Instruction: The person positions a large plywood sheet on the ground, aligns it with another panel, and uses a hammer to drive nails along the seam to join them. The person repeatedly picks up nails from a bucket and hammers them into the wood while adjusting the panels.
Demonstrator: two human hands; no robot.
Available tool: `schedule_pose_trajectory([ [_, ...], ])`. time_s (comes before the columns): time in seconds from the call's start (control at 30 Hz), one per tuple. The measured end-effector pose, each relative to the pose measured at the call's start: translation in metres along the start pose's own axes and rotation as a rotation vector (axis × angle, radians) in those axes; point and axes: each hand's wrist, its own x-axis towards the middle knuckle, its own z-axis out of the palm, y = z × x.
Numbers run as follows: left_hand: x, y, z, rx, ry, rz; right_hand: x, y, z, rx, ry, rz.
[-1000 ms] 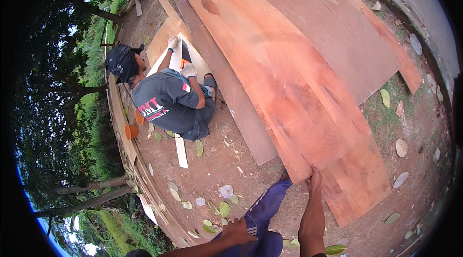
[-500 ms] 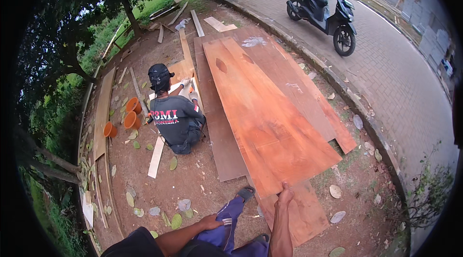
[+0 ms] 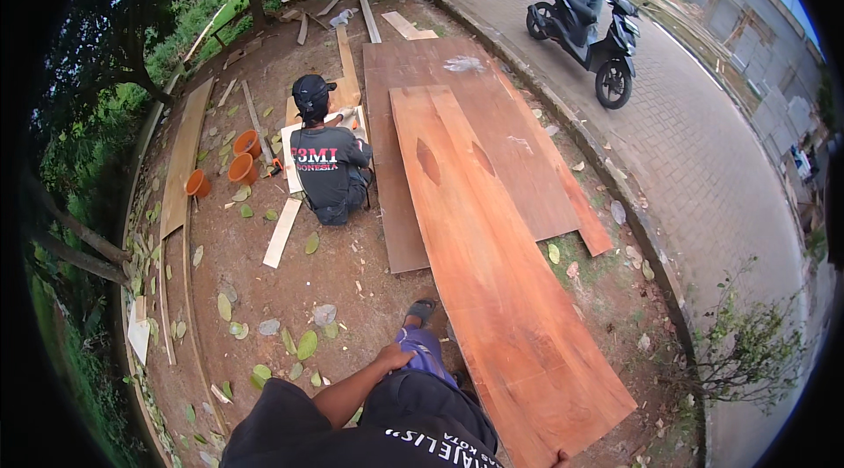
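Note:
A long reddish-brown plywood board (image 3: 501, 292) slants from the larger dark sheets down toward my legs. At its near edge, by the bottom of the picture, my right hand (image 3: 561, 458) grips it; only the thumb side shows, and the fingers beneath are hidden. My left hand (image 3: 394, 357) lies on my bent left knee, in purple trousers (image 3: 422, 349), with nothing in it. Under the far part of the board lies a wide dark brown plywood sheet (image 3: 387, 160), with a narrower reddish strip (image 3: 594, 231) along its right side.
A co-worker (image 3: 327, 160) squats at the left over pale wood, beside a cordless drill (image 3: 274, 167). Orange buckets (image 3: 243, 169), loose planks (image 3: 281, 233) and leaves lie around. A kerb (image 3: 607, 174) borders the paved road, where a scooter (image 3: 585, 33) and two people are.
My right hand has drawn the plywood board toward me, sliding it back over the dark sheets and the short piece at its near end. My left hand stays on my knee. The view has shifted.

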Motion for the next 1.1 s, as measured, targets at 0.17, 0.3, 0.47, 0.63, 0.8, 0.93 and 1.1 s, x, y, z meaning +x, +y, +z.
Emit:
schedule_pose_trajectory([
  [0.17, 0.048, 0.041, 0.001, -0.109, -0.113, 0.071, -0.033, -0.014, -0.05, -0.236, 0.236, -0.113],
  [0.3, 0.071, 0.093, 0.007, -0.673, -0.261, -0.076, -0.042, -0.02, -0.077, -0.598, 0.436, -0.216],
  [0.47, 0.083, 0.124, 0.021, -0.974, -0.323, -0.126, -0.051, -0.028, -0.103, -1.048, 0.663, -0.237],
  [0.63, 0.112, 0.114, 0.022, -1.476, -0.524, -0.132, -0.063, -0.034, -0.125, -1.372, 0.815, -0.182],
  [0.8, 0.1, 0.117, 0.008, -1.392, -0.626, -0.143, -0.08, -0.043, -0.128, -1.583, 0.922, -0.105],
  [0.93, 0.102, 0.123, -0.005, -1.288, -0.61, -0.051, -0.099, -0.054, -0.113, -1.698, 0.976, -0.076],
  [1.1, 0.046, 0.203, -0.045, -0.914, -0.452, 0.031, -0.1, -0.09, -0.028, -1.731, 0.796, -0.494],
])
